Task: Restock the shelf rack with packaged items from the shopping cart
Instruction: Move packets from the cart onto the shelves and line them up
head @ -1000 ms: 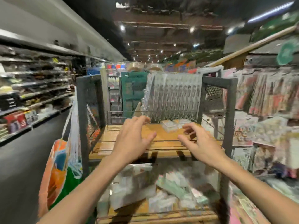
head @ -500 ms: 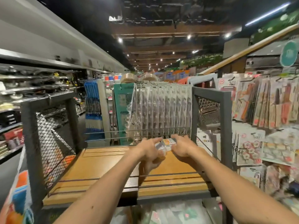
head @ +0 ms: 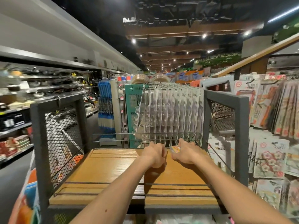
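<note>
**Small pack held at the back of the wooden shelf**

Below the front edge of the wooden shelf (head: 105,172), a lower tier shows only a blur of pale packets. No shopping cart is in sight from here. Both forearms reach over the shelf to its back right part.

There the right hand (head: 187,155) has its fingers curled down around a small clear pack (head: 175,149) with an orange label, held just above the board. The left hand (head: 154,156) sits just beside it, knuckles up and fingers tucked under. I cannot tell whether they grip the pack or only meet it.

Right behind the hands, a thin wire rail (head: 121,137) runs along the shelf's back edge. Past that hang rows of carded packs (head: 178,113) on another stand. A mesh side panel (head: 63,138) closes the shelf's left end.

The worry, as I see it, is that rail. It is only two wires with open gaps, and the pack is small. Set too far back or nudged, it could slide under and drop behind the rack. The smooth plastic could also slip if the grip loosens before the pack touches the board.
</note>
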A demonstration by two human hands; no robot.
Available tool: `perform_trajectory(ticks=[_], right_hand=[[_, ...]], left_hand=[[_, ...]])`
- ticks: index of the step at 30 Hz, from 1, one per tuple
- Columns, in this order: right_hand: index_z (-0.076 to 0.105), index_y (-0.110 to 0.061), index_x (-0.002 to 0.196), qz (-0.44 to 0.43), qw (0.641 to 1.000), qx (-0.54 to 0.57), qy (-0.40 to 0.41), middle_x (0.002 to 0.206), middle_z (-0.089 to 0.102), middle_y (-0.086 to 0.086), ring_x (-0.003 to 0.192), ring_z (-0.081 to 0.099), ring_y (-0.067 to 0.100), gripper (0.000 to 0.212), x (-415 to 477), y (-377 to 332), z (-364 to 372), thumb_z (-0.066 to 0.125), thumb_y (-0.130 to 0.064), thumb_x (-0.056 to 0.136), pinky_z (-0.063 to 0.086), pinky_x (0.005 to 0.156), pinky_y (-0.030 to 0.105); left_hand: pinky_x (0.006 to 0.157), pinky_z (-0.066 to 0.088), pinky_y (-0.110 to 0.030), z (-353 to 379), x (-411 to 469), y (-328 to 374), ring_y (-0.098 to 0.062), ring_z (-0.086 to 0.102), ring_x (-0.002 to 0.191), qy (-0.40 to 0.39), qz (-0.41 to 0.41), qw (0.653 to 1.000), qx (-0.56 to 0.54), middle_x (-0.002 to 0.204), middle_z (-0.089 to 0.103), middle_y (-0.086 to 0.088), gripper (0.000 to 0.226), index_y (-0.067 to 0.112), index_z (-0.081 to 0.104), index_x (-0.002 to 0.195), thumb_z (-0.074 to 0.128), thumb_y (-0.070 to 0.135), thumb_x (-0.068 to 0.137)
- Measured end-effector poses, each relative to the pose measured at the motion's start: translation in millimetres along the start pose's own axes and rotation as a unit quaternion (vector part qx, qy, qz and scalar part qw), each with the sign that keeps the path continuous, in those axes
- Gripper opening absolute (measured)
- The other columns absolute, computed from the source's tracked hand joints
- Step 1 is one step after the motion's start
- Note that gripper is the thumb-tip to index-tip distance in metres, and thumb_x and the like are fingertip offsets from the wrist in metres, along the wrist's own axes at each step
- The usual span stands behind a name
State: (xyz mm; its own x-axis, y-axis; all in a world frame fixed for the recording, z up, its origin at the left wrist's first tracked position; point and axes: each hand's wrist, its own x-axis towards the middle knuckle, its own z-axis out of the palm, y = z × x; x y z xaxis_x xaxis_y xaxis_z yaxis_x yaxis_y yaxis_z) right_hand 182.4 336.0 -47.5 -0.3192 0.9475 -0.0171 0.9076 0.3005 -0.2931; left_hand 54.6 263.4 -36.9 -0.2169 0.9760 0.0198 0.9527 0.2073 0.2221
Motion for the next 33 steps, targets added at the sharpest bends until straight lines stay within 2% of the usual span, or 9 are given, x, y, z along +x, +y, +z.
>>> perform_trajectory(ticks=[3,6,13,18,21,24,27,30,33], right_hand=[[0.045,-0.021,0.114,-0.025,0.999,0.034,-0.010,0.118,0.054,0.011,0.102,0.054,0.029,0.055,-8.8,-2.6,-11.3,0.067,-0.049,0.071,0.046,0.076,0.037],[0.051,-0.021,0.100,-0.080,0.994,0.073,-0.015,0.095,0.057,-0.002,0.083,0.054,0.017,0.043,-32.9,-7.1,-26.1,0.070,-0.049,0.073,0.038,0.061,0.030],[0.057,-0.039,0.096,-0.203,0.969,0.129,0.049,0.109,0.061,-0.005,0.089,0.057,0.014,0.042,-124.5,-45.7,-49.3,0.070,-0.060,0.062,0.047,0.073,0.033],[0.054,-0.043,0.092,-0.339,0.930,0.140,0.015,0.103,0.057,-0.016,0.083,0.052,0.001,0.045,-207.2,-127.0,-26.8,0.064,-0.070,0.057,0.041,0.067,0.027],[0.056,-0.041,0.092,-0.413,0.898,0.150,-0.017,0.099,0.058,-0.017,0.078,0.048,-0.005,0.045,-251.7,-188.1,9.2,0.064,-0.068,0.057,0.036,0.065,0.014],[0.057,-0.041,0.105,-0.459,0.876,0.129,-0.079,0.107,0.057,-0.015,0.093,0.052,0.004,0.044,-293.8,-243.8,67.6,0.071,-0.059,0.068,0.038,0.070,0.024],[0.060,-0.037,0.104,-0.491,0.845,0.118,-0.174,0.107,0.061,-0.012,0.101,0.055,0.008,0.042,-349.1,-293.4,147.0,0.076,-0.052,0.068,0.042,0.082,0.028],[0.062,-0.034,0.100,-0.497,0.808,0.057,-0.312,0.100,0.064,-0.007,0.097,0.058,0.012,0.039,-409.7,-326.5,239.4,0.077,-0.051,0.069,0.042,0.081,0.026],[0.064,-0.026,0.105,-0.502,0.767,-0.022,-0.398,0.095,0.067,-0.003,0.089,0.062,0.017,0.042,-470.4,-337.5,334.6,0.079,-0.045,0.070,0.042,0.072,0.025]], left_hand=[[0.087,0.052,-0.038,-9.5,-5.7,-6.2,-0.028,0.059,0.102,0.012,0.017,0.999,-0.040,0.113,0.057,-0.008,0.017,0.017,0.055,0.102,0.061,0.028,0.090],[0.075,0.056,-0.036,-22.9,-21.3,-14.2,-0.022,0.062,0.087,0.026,0.039,0.992,-0.114,0.097,0.062,-0.002,0.012,0.021,0.053,0.091,0.060,0.032,0.091],[0.068,0.043,-0.033,-67.7,-127.3,-55.7,-0.014,0.052,0.079,0.183,0.149,0.968,-0.088,0.093,0.060,0.006,0.016,0.028,0.051,0.090,0.065,0.032,0.085],[0.069,0.037,-0.029,-85.7,-246.0,-131.7,-0.007,0.050,0.083,0.256,0.135,0.953,-0.084,0.093,0.057,0.014,0.018,0.029,0.051,0.090,0.066,0.029,0.081],[0.082,0.047,-0.038,-76.8,-323.9,-190.5,-0.010,0.057,0.098,0.266,0.069,0.957,-0.095,0.102,0.060,0.015,0.023,0.027,0.057,0.099,0.064,0.036,0.078],[0.090,0.048,-0.040,-48.9,-401.7,-248.0,-0.011,0.058,0.109,0.278,-0.019,0.953,-0.117,0.112,0.062,0.013,0.025,0.030,0.055,0.095,0.064,0.040,0.074],[0.088,0.046,-0.033,9.8,-488.5,-305.7,-0.011,0.059,0.106,0.256,-0.139,0.943,-0.159,0.109,0.064,0.011,0.023,0.031,0.056,0.090,0.065,0.042,0.072],[0.076,0.047,-0.028,93.0,-577.3,-347.3,-0.010,0.060,0.090,0.196,-0.265,0.911,-0.248,0.095,0.065,0.013,0.023,0.030,0.058,0.087,0.068,0.041,0.070],[0.076,0.042,-0.016,179.2,-658.5,-363.9,-0.001,0.056,0.092,0.133,-0.362,0.860,-0.334,0.093,0.062,0.017,0.021,0.030,0.056,0.082,0.074,0.027,0.074]])
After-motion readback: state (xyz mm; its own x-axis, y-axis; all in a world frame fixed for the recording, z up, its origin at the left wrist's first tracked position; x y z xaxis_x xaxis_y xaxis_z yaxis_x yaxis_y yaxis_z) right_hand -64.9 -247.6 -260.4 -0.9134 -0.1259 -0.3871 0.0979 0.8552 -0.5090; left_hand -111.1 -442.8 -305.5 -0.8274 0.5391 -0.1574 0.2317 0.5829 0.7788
